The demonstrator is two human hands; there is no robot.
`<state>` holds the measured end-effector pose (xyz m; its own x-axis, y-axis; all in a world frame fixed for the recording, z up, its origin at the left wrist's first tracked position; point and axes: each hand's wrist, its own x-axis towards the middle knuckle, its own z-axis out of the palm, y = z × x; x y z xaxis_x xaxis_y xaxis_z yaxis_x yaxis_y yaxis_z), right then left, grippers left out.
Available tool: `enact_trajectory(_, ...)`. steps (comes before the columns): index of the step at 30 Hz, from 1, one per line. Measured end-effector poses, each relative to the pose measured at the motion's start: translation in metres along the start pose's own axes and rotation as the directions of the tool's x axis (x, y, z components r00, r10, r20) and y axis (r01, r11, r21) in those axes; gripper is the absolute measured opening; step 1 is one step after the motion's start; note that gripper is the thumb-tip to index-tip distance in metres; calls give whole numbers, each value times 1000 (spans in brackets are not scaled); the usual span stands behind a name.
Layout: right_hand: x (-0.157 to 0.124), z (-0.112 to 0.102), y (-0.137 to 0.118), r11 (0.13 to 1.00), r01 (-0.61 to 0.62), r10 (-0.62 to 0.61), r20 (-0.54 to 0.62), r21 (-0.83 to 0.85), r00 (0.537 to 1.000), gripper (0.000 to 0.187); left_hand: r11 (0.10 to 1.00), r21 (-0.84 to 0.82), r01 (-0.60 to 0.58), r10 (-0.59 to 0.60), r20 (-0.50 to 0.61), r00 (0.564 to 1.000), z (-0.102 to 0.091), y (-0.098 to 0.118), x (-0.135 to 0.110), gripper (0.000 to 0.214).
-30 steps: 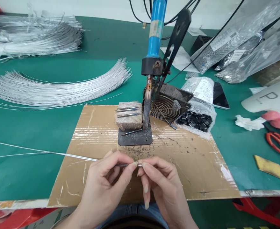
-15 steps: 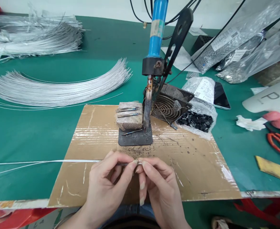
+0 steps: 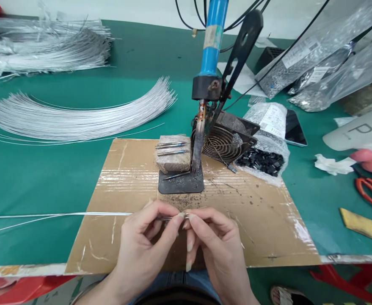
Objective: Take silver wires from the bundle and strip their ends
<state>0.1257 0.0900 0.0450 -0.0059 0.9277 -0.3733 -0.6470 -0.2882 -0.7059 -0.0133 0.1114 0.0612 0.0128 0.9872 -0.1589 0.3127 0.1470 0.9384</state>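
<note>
My left hand pinches the end of a thin silver wire that runs off to the left across the cardboard sheet. My right hand meets it fingertip to fingertip and pinches the same wire end, perhaps with a tiny part I cannot make out. Both hands hover over the front of the cardboard. Just beyond them a blue-handled soldering iron stands upright, tip down on a dark metal plate. A stone block with several metal pins lies beside it.
A fan of cut silver wires lies at the left, more bundles behind. A small fan, a bag of black parts, a phone, silver bags, red scissors and a yellow pad sit right.
The wire's left portion has swung from slanting up-left to lying level across the mat. The hands have stayed pinched together, shifting only slightly.
</note>
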Motion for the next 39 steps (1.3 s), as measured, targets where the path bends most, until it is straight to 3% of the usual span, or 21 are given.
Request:
enact_trajectory(7,0,1,0,1000,-15,15,-8,-14,1000,20,997,12,-79,79,10,997,-1,-7,1,20)
enact_trajectory(12,0,1,-1,999,-31,31,-1,5,1000,21,1000,10,-23,23,-5,1000,-1,-4,-1,19)
enact_trajectory(16,0,1,-1,999,-37,37,11,5,999,22,999,15,-47,47,-13,999,0,-3,-1,18)
enact_trajectory(28,6,-18,-3,998,16,-7,145,-61,989,18,981,69,-182,179,47,983,-4,-19,1,18)
enact_trajectory(39,8,-22,-4,996,17,-2,164,-88,986,10,988,24,-150,147,94,985,-6,-21,1,20)
